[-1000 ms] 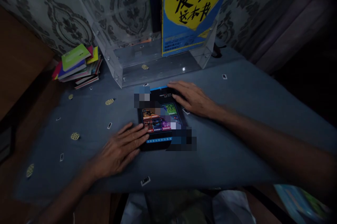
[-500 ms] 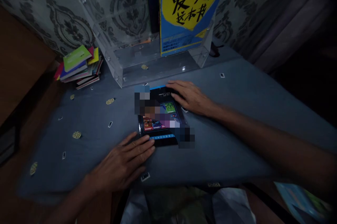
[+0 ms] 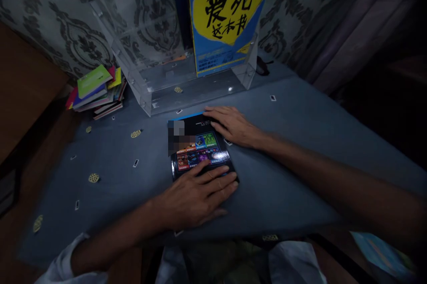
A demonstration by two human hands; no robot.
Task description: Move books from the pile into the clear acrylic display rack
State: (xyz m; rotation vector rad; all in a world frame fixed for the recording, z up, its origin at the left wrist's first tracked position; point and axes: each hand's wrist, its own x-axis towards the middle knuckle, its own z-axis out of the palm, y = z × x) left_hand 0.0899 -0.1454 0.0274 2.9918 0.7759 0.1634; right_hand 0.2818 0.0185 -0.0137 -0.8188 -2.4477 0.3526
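A thin black book [image 3: 200,148] with a grid of small coloured pictures and a blue strip along its far edge lies flat on the table. Part of its left side is blurred out. My left hand [image 3: 200,193] rests over the near edge, fingers stretched out and covering the lower part of the cover. At the far right corner, my right hand [image 3: 231,126] lies with its fingers extended, their tips touching the book's edge. Neither hand is wrapped round anything.
Behind the book stands a clear acrylic rack [image 3: 147,97] holding an upright blue and yellow book [image 3: 216,55]. To the left is an uneven stack of small colourful books [image 3: 96,86]. A grey-blue patterned cloth [image 3: 287,155] covers the table, and a patterned wall rises behind.
My left hand has slid right, from the book's near left corner to across its near edge. My right hand stays at the far right corner. The view has shifted slightly.
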